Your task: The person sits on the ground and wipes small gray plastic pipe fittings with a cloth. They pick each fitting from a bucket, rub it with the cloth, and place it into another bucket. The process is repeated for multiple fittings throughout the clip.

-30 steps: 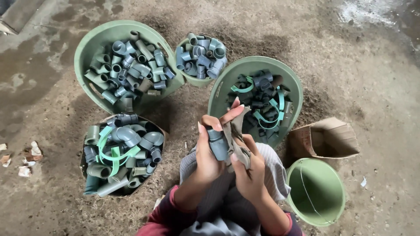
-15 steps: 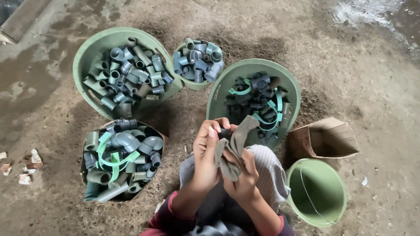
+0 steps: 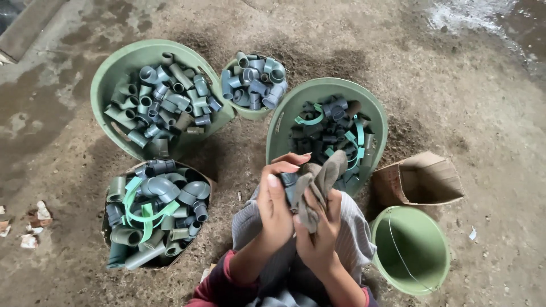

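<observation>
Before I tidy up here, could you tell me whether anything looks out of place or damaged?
The brown cardboard box beside the empty green bucket lies tipped on its side, flaps splayed and crumpled. Bits of debris litter the dirt floor at far left. The green tubs of grey pipe fittings seem orderly.

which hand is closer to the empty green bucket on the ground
Right. The right hand, wrapped in a grey cloth, is just up-left of the empty green bucket. The left hand sits beyond it, farther from the bucket.

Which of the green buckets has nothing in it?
The bucket at lower right, beside the cardboard box. The other green ones hold grey pipe fittings; this one shows only a bare inside.
</observation>
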